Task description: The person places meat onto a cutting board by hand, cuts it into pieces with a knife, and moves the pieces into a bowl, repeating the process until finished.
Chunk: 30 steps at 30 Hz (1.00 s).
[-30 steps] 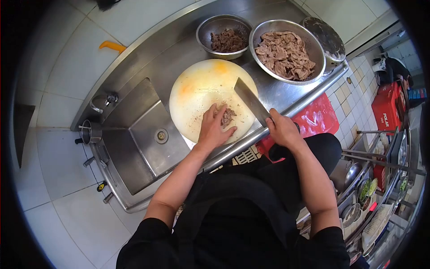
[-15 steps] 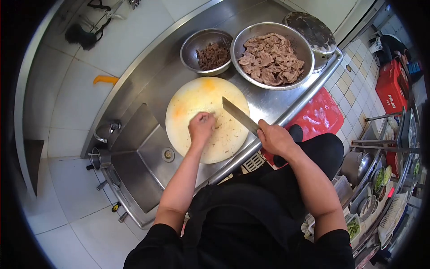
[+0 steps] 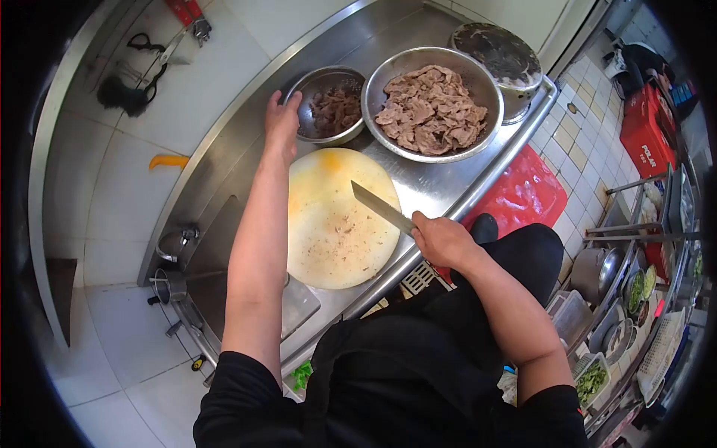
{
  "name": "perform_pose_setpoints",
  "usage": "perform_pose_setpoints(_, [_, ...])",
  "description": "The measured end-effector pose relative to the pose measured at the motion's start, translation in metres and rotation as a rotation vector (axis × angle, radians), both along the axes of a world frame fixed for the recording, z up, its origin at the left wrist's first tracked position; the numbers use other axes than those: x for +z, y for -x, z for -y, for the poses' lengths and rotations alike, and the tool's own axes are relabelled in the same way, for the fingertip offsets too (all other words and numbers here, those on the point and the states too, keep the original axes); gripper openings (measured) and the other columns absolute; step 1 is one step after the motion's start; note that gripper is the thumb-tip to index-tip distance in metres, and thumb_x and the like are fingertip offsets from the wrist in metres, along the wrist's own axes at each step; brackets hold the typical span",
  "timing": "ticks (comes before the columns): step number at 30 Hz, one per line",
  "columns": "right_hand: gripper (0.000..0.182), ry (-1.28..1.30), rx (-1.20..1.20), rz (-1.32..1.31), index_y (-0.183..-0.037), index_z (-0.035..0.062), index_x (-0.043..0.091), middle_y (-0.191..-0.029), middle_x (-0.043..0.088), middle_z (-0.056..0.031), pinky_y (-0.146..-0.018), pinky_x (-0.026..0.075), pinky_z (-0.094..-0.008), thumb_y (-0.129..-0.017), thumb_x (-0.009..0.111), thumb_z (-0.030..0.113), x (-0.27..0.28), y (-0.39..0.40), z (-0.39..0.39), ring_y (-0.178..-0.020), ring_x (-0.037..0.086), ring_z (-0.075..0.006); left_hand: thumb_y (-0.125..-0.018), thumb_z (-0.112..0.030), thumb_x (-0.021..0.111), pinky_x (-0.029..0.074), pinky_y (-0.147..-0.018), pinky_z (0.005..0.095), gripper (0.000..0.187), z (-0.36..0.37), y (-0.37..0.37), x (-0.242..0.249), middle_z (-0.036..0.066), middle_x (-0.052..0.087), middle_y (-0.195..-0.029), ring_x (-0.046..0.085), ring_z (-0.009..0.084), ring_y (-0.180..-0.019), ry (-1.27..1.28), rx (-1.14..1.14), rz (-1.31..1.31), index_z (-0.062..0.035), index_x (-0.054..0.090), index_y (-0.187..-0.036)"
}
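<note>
Steel makes up the table [image 3: 426, 178] under a round board [image 3: 308, 224] and both bowls. The right hand [image 3: 446, 243] is closed round the handle of a knife [image 3: 379, 210], its blade over the right part of the board. The left hand [image 3: 281, 133] reaches past the board, its fingers at the rim of the small bowl [image 3: 345, 78]; whether they grip it, I cannot tell. Dark pieces [image 3: 334, 112] lie in that bowl, just beyond the board. The large bowl [image 3: 489, 95], beyond the board and to its right, holds a heap of meat [image 3: 433, 112]. Only scraps [image 3: 347, 228] lie on the board. Judging by size, the pieces are cut and the bigger meat is uncut, so most seems left.
</note>
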State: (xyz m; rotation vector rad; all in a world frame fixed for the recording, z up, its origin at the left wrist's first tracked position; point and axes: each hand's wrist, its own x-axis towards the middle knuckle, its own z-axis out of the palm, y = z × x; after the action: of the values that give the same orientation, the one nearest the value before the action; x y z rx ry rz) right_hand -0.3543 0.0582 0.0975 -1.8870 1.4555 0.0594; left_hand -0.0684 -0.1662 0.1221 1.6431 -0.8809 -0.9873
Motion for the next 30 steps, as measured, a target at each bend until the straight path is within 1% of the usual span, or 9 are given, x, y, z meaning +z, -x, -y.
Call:
perform_pose_setpoints(7, [0.025,-0.015,0.024,0.000,-0.118,-0.0001,0.053,-0.097,0.073,-0.0270,-0.086,0.054,-0.0568,-0.106,0.048,0.021,0.001,0.003,0.000,-0.096,0.071,-0.0461,-0.089,-0.024,0.081,0.054,-0.097,0.0382,0.043,0.009,0.073,-0.048,0.015,0.075,-0.119,0.071,0.0250,-0.108,0.157,-0.475,0.299,-0.0013,0.071,-0.124])
perform_pose_setpoints(11, [0.024,-0.028,0.020,0.008,-0.117,-0.0007,0.053,-0.098,0.073,-0.0273,-0.086,0.055,-0.0568,-0.104,0.049,0.019,-0.002,0.002,0.001,-0.096,0.071,-0.0455,-0.085,-0.029,0.078,0.047,-0.106,0.0476,0.047,-0.002,0.121,-0.039,0.020,0.071,-0.127,0.069,0.0364,-0.115,0.127,-0.715,1.010,-0.0140,0.071,-0.130])
perform_pose_setpoints(15, [0.023,-0.038,0.020,0.009,-0.117,-0.0015,0.053,-0.098,0.073,-0.0280,-0.086,0.055,-0.0563,-0.102,0.050,0.016,-0.001,0.003,0.003,-0.097,0.072,-0.0450,-0.089,-0.030,0.073,0.049,-0.105,0.0492,0.040,0.015,0.129,-0.050,0.019,0.074,-0.117,0.068,0.0411,-0.111,0.116,-0.880,1.230,-0.0187,0.074,-0.127])
perform_pose_setpoints(19, [0.025,-0.040,0.019,0.010,-0.118,-0.0022,0.055,-0.098,0.073,-0.0281,-0.086,0.056,-0.0554,-0.103,0.048,0.016,0.002,0.006,0.003,-0.096,0.072,-0.0446,-0.086,-0.021,0.073,0.051,-0.097,0.0453,0.036,0.040,0.116,-0.066,0.017,0.079,-0.100,0.074,0.0299,-0.096,0.117,-0.698,0.985,-0.0082,0.076,-0.120])
perform_pose_setpoints(21, [0.025,-0.041,0.022,0.017,-0.119,-0.0020,0.055,-0.099,0.073,-0.0282,-0.086,0.056,-0.0555,-0.103,0.047,0.016,0.001,0.006,0.004,-0.097,0.072,-0.0446,-0.089,-0.018,0.074,0.054,-0.089,0.0353,0.033,0.047,0.102,-0.069,0.012,0.078,-0.097,0.073,0.0215,-0.090,0.070,-0.667,0.298,-0.0022,0.075,-0.118])
perform_pose_setpoints(22, [0.026,-0.039,0.028,0.015,-0.120,-0.0019,0.055,-0.100,0.073,-0.0284,-0.086,0.056,-0.0555,-0.103,0.046,0.016,0.001,0.007,0.005,-0.097,0.072,-0.0447,-0.094,-0.015,0.072,0.054,-0.086,0.0279,0.028,0.042,0.098,-0.054,0.007,0.076,-0.099,0.069,0.0150,-0.088,0.020,-0.649,0.151,0.0022,0.073,-0.116])
perform_pose_setpoints(23, [0.026,-0.036,0.030,0.016,-0.120,-0.0019,0.055,-0.100,0.073,-0.0284,-0.086,0.056,-0.0555,-0.103,0.046,0.016,0.001,0.008,0.005,-0.097,0.072,-0.0447,-0.094,-0.015,0.072,0.054,-0.086,0.0279,0.028,0.036,0.093,-0.044,0.007,0.076,-0.099,0.069,0.0150,-0.088,0.023,-0.647,0.153,0.0022,0.073,-0.116])
perform_pose_setpoints(25, [0.026,-0.031,0.037,0.008,-0.120,-0.0016,0.055,-0.100,0.073,-0.0284,-0.087,0.055,-0.0557,-0.103,0.045,0.016,0.000,0.006,0.006,-0.098,0.072,-0.0447,-0.097,-0.013,0.068,0.054,-0.084,0.0276,0.022,0.022,0.076,-0.032,0.005,0.074,-0.102,0.067,0.0149,-0.089,0.000,-0.605,-0.277,0.0015,0.072,-0.113])
perform_pose_setpoints(30, [0.026,-0.034,0.044,-0.006,-0.120,-0.0015,0.054,-0.100,0.073,-0.0283,-0.087,0.055,-0.0552,-0.105,0.045,0.018,-0.001,0.004,0.008,-0.098,0.071,-0.0452,-0.099,-0.015,0.068,0.053,-0.085,0.0278,0.016,-0.047,0.031,-0.022,0.005,0.072,-0.098,0.067,0.0148,-0.091,-0.012,-0.675,-0.408,-0.0012,0.073,-0.105])
